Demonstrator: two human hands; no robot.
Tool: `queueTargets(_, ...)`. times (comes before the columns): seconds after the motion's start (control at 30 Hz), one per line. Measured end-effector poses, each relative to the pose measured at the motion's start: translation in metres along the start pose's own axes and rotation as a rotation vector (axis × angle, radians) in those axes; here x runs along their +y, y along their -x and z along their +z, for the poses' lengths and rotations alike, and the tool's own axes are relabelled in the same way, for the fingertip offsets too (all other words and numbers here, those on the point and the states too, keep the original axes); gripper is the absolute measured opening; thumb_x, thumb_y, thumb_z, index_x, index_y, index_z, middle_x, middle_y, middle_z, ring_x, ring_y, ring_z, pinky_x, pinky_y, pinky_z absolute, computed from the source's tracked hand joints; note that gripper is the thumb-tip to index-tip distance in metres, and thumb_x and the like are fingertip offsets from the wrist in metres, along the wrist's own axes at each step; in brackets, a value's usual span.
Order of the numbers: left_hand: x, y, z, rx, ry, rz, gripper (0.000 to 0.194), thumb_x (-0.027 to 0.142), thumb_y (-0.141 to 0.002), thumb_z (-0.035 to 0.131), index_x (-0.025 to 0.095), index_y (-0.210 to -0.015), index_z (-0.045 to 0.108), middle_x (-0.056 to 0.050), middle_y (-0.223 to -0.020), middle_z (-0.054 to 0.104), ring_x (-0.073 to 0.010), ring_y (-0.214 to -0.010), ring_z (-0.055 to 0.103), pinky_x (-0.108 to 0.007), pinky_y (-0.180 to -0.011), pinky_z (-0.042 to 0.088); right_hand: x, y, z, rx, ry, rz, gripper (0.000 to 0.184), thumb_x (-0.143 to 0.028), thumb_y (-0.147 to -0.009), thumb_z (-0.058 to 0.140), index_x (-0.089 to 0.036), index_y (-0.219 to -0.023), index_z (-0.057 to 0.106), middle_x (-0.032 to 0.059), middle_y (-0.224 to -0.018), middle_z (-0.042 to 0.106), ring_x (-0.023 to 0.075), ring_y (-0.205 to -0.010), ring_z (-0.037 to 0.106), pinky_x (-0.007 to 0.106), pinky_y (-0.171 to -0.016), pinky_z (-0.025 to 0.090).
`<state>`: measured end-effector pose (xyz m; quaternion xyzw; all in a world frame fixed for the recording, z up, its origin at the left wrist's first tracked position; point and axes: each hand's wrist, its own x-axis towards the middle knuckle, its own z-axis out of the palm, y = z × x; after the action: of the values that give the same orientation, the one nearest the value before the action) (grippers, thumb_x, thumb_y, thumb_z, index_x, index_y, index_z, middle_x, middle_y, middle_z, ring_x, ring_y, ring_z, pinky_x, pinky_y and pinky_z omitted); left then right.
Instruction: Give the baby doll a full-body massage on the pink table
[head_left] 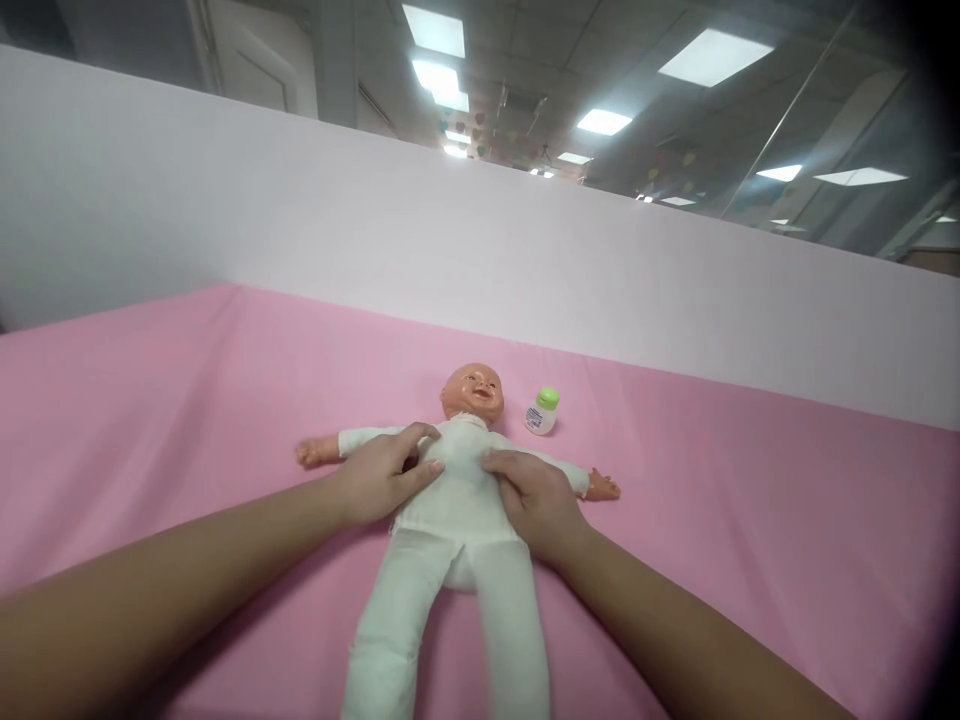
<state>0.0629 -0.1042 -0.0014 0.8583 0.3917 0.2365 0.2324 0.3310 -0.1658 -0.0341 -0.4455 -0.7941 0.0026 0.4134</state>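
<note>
A baby doll with a hard plastic head and a white cloth body lies on its back, face up, arms spread wide. My left hand is at the doll's side, on the left of the picture, its thumb on the chest and a finger near the shoulder. On the opposite side, my right hand is closed around the torso, thumb laid on the chest and the other fingers mostly hidden. Right of the doll's head stands a small clear bottle with a green cap and a printed label.
A pink cloth covers the surface under the doll, with soft folds on both sides. Behind it rises a low white wall, with a glass pane above it showing ceiling lights. The doll's legs run toward me past the lower picture edge.
</note>
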Motion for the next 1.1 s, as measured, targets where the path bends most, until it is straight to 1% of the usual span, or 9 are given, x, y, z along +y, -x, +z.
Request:
queueTargets(0.17, 0.006, 0.0, 0.005, 0.093, -0.209, 0.011, 0.055, 0.06, -0.1, 0.043, 0.023, -0.138, 0.055, -0.009, -0.111, 0.073, -0.0316, -0.103, 0.067, -0.041, -0.083, 0.047, 0.007, 0.0, 0.006, -0.111, -0.04, 0.034, 0.058, -0.001, -0.085, 0.045, -0.025, -0.132, 0.069, 0.0034, -0.136, 0.07, 0.0217, -0.13, 0.064, 0.046, -0.115, 0.05)
queueTargets(0.4, 0.001, -0.003, 0.001, 0.224, -0.306, -0.212, 0.061, 0.065, -0.101, 0.033, 0.02, -0.137, 0.054, -0.01, -0.095, 0.076, -0.0334, -0.094, 0.071, -0.039, -0.075, 0.046, -0.005, -0.001, -0.018, -0.378, -0.103, -0.039, 0.076, -0.002, -0.086, 0.045, -0.025, -0.159, 0.04, 0.0066, -0.164, 0.039, 0.0239, -0.152, 0.038, 0.051, -0.125, 0.035)
queueTargets(0.53, -0.002, -0.008, -0.001, 0.257, -0.288, -0.333, 0.057, 0.066, -0.1, 0.032, 0.022, -0.124, 0.058, -0.01, -0.093, 0.075, -0.033, -0.088, 0.071, -0.037, -0.068, 0.044, -0.027, 0.01, -0.036, -0.479, -0.044, -0.111, 0.103, -0.006, -0.071, 0.062, -0.028, -0.164, 0.024, 0.0094, -0.173, 0.008, 0.0367, -0.159, 0.012, 0.064, -0.124, 0.028)
queueTargets(0.6, -0.006, -0.01, -0.002, 0.268, -0.278, -0.372, 0.055, 0.066, -0.099, 0.031, 0.022, -0.12, 0.057, -0.011, -0.095, 0.075, -0.0337, -0.09, 0.071, -0.038, -0.071, 0.046, -0.04, 0.015, -0.04, -0.487, -0.021, -0.191, 0.112, -0.01, -0.064, 0.07, -0.029, -0.164, 0.023, 0.0104, -0.174, 0.002, 0.0422, -0.159, 0.004, 0.068, -0.124, 0.021)
queueTargets(0.67, -0.012, -0.013, -0.002, 0.283, -0.279, -0.404, 0.057, 0.066, -0.099, 0.03, 0.022, -0.124, 0.056, -0.013, -0.1, 0.075, -0.0359, -0.098, 0.071, -0.041, -0.077, 0.048, -0.053, 0.02, -0.04, -0.476, -0.008, -0.329, 0.109, -0.018, -0.064, 0.074, -0.03, -0.163, 0.028, 0.0107, -0.174, 0.008, 0.0446, -0.158, 0.005, 0.07, -0.124, 0.015)
queueTargets(0.73, -0.019, -0.016, -0.003, 0.296, -0.28, -0.435, 0.063, 0.066, -0.099, 0.03, 0.021, -0.135, 0.054, -0.016, -0.108, 0.074, -0.0389, -0.11, 0.068, -0.046, -0.087, 0.049, -0.064, 0.024, -0.034, -0.45, 0.0, -0.504, 0.095, -0.029, -0.072, 0.075, -0.029, -0.159, 0.036, 0.0121, -0.171, 0.022, 0.0436, -0.157, 0.015, 0.07, -0.124, 0.015)
queueTargets(0.87, -0.032, -0.02, -0.003, 0.317, -0.216, -0.443, 0.076, 0.069, -0.096, 0.035, 0.019, -0.152, 0.046, -0.018, -0.119, 0.072, -0.0423, -0.127, 0.06, -0.054, -0.103, 0.043, -0.08, 0.032, -0.018, -0.272, 0.012, -0.804, 0.039, -0.039, -0.094, 0.064, -0.029, -0.131, 0.063, 0.0055, -0.149, 0.059, 0.0276, -0.147, 0.044, 0.053, -0.125, 0.029)
queueTargets(0.97, -0.039, -0.02, -0.003, 0.377, -0.048, -0.414, 0.076, 0.07, -0.094, 0.043, 0.022, -0.153, 0.045, -0.017, -0.132, 0.066, -0.039, -0.131, 0.057, -0.052, -0.109, 0.042, -0.084, 0.03, -0.02, -0.165, -0.033, -0.85, 0.018, -0.032, -0.098, 0.058, -0.022, -0.11, 0.069, 0.003, -0.131, 0.071, 0.0204, -0.133, 0.058, 0.04, -0.122, 0.039)
queueTargets(1.1, -0.046, -0.019, -0.004, 0.522, 0.25, -0.367, 0.066, 0.065, -0.093, 0.054, 0.029, -0.148, 0.047, -0.011, -0.146, 0.057, -0.0318, -0.135, 0.055, -0.047, -0.113, 0.041, -0.074, 0.02, -0.041, 0.005, -0.163, -0.713, 0.034, -0.027, -0.098, 0.052, -0.012, -0.127, 0.061, 0.0159, -0.133, 0.067, 0.025, -0.127, 0.062, 0.041, -0.109, 0.053)
